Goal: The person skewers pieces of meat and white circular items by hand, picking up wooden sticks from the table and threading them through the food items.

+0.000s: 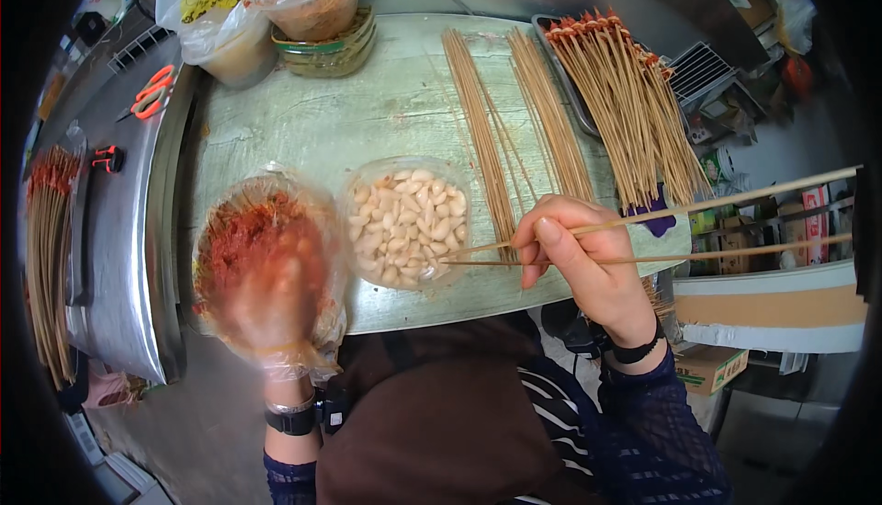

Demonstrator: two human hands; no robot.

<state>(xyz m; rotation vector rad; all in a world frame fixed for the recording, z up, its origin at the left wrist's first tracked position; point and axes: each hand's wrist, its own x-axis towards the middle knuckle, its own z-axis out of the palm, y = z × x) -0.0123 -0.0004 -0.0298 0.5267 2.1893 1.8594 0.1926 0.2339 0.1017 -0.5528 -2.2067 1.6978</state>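
My left hand, in a clear plastic glove, is over a plastic-lined bowl of red seasoned meat. Motion blur hides its fingers and whether they hold anything. To the right of that bowl stands a clear tub of peeled garlic cloves. My right hand is bare and grips two thin bamboo skewers between thumb and fingers. Their left tips reach over the right side of the garlic tub. Just beyond this hand lie a bundle of bare skewers and a second skewer bundle.
At the board's right edge, a dark tray carries many loaded skewers. Lidded and bagged food tubs stand at the back left. Orange-handled scissors and more loaded skewers lie on the steel counter.
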